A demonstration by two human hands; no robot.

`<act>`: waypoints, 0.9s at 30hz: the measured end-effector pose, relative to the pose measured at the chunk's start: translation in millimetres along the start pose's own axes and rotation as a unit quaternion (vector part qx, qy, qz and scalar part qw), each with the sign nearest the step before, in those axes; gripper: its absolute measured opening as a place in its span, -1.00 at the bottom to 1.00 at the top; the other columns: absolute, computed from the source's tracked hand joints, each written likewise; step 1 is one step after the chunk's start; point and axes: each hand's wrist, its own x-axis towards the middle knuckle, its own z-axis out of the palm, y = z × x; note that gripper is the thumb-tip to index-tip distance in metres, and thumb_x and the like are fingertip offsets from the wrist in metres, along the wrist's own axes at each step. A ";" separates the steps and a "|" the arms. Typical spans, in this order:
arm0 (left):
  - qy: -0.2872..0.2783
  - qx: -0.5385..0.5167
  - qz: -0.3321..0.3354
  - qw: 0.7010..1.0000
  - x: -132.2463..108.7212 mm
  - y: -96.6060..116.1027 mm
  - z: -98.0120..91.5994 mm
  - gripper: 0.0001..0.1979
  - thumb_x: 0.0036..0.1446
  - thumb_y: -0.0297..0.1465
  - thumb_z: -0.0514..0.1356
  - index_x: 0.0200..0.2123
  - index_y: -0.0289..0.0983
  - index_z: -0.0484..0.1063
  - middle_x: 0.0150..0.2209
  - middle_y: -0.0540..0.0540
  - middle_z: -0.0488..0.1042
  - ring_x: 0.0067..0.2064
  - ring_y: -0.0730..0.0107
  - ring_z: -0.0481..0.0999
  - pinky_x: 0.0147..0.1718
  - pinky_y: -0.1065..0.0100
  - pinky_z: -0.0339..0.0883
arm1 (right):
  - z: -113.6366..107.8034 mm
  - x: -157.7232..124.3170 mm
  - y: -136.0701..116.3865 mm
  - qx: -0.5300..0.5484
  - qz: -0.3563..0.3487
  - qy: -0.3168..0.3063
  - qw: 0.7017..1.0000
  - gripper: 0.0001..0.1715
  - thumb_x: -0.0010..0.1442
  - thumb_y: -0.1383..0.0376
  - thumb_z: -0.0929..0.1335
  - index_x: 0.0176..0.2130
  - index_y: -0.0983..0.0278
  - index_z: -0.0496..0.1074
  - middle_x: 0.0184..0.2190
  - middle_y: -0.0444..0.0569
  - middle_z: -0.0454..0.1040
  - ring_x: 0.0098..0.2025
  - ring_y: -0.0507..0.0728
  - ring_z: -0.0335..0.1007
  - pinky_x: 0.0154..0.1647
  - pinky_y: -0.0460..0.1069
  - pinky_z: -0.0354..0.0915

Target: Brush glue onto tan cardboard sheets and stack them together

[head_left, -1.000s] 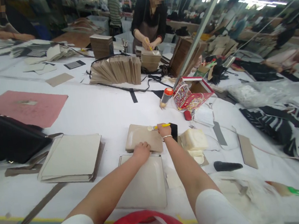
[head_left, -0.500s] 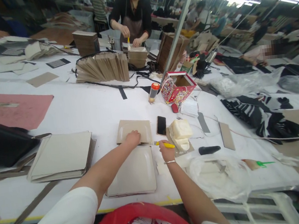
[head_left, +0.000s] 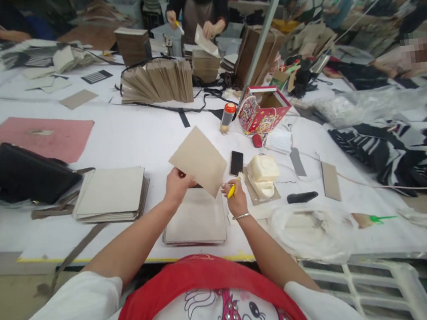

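Note:
My left hand (head_left: 177, 186) grips the lower left edge of a beige cardboard panel (head_left: 199, 159), which is lifted and turned cornerwise above the table. In my right hand (head_left: 237, 200) is a yellow-handled brush (head_left: 231, 191), its pale bristles pointing up and away. The right fingertips are close to the panel's lower right corner; whether they touch it I cannot tell. Below the panel lies a stack of pale panels (head_left: 194, 218), partly covered by it. Right of the brush, a cream-coated tub (head_left: 262, 172) stands on a piece of board.
A second panel stack (head_left: 110, 191) and a black bag (head_left: 27, 172) lie left. A phone (head_left: 236, 163), red gift bag (head_left: 264, 114), red-capped jar (head_left: 228, 117) and plastic bag (head_left: 312, 231) are around the right side. Across the table, a co-worker holds a brush and a panel.
My left hand has raised the panel off the table and turned it. My right hand has turned the brush so its bristles point away to the right. The view has shifted.

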 end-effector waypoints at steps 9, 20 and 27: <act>-0.009 -0.216 -0.144 0.966 -85.3 -36.3 -8.9 -0.49 -0.27 -0.33 0.34 -0.16 -0.29 0.35 -0.26 -0.08 0.46 -0.29 0.39 0.45 -0.34 0.29 0.45 | -1.3 -26.3 21.1 0.150 0.078 0.003 0.986 -0.57 -0.06 0.06 0.34 -0.29 0.20 0.11 -0.58 -0.27 0.32 -0.56 -0.01 0.27 -0.51 -0.09 0.27; 0.054 0.058 -0.218 0.973 -109.1 -91.2 -78.1 -0.63 -0.08 -0.11 0.15 -0.39 -0.33 0.41 -0.47 -0.03 0.40 -0.44 0.42 0.38 -0.58 0.45 0.33 | -26.7 -58.2 58.5 -0.018 0.005 -0.072 0.997 -0.61 0.01 0.00 0.28 -0.29 0.23 0.18 -0.49 -0.10 0.40 -0.49 0.07 0.33 -0.36 0.02 0.29; 0.026 0.290 -0.118 0.949 -99.3 -116.2 -99.3 -0.65 -0.06 -0.13 0.10 -0.58 -0.30 0.42 -0.59 0.00 0.40 -0.45 0.40 0.36 -0.45 0.44 0.21 | -6.4 -57.3 55.8 -0.161 -0.032 -0.070 0.984 -0.61 0.06 -0.01 0.19 -0.28 0.23 0.24 -0.48 -0.08 0.41 -0.49 0.10 0.35 -0.45 -0.03 0.20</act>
